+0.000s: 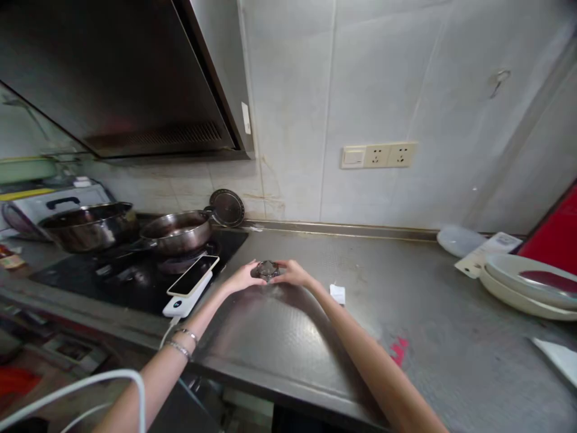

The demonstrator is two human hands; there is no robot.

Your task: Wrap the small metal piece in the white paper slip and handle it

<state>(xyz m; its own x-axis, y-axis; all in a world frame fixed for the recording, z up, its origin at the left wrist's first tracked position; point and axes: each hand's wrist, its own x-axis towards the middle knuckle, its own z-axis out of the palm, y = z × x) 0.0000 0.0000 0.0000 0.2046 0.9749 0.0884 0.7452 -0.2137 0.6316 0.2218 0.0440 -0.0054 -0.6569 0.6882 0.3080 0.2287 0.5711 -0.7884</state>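
Note:
A small dark, glassy round object [267,270] rests on the steel counter [270,337], right of the stove. My left hand [244,277] grips its left side, with thumb and fingers curved around the edge. From the right, my right hand [292,273] holds the opposite side in the same way. What exactly the object is cannot be made out. Two bracelets circle my left wrist.
Left of my hands, a phone [193,275] lies on a white power bank [180,305] with a cable. Two pans, one a steel pan [180,233], stand on the black stove [144,294]. White paper [337,294] lies right; stacked dishes [532,288] sit far right.

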